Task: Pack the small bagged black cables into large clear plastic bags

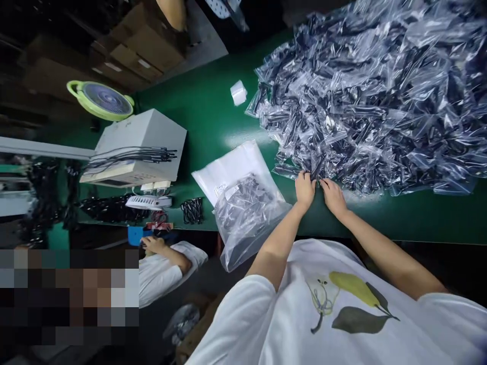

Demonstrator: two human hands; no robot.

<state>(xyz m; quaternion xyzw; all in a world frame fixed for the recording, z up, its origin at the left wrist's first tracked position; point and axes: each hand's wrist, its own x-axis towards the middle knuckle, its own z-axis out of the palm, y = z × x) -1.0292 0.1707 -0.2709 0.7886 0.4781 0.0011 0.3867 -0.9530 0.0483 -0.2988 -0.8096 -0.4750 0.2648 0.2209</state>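
A big heap of small clear plastic bags with black cables (380, 91) covers the right of the green table (213, 116). My left hand (305, 188) and my right hand (332, 195) meet at the heap's near edge. The fingers of both are curled and pinch one small bag of cables (315, 175) there. Both forearms reach over the table's front edge from my white shirt.
A large clear bag (247, 213) partly filled with packets hangs over the front edge left of my hands. Further left are a white box (140, 147) with black cables on top, a green fan (101, 99), a cable bundle (192, 210) and a co-worker's hand (152, 244).
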